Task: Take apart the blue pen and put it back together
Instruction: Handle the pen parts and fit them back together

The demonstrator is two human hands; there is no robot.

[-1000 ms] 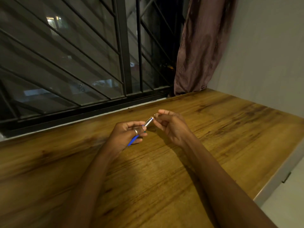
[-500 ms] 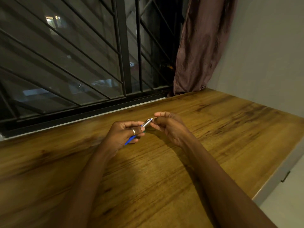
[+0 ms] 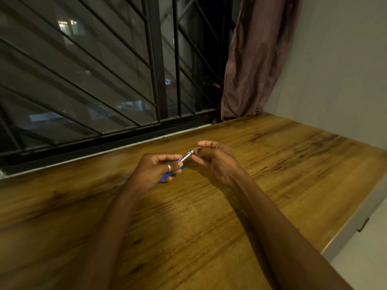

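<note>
The blue pen is held above the wooden table, its silver front section pointing up and to the right. My left hand, with a ring on one finger, grips the blue barrel, so only a short blue stretch shows below the fingers. My right hand has its thumb and curled fingers closed around the pen's very tip. The tip's small golden end shows just at those fingertips. Whether any part has come loose I cannot tell.
A barred window runs along the table's far edge, with a brownish curtain hanging at its right end. A pale wall stands to the right. The table's front right edge drops off toward a light floor.
Both hands stay together at the pen with only small shifts. The right fingers have moved slightly on the tip, and a little more of the silver section shows.
</note>
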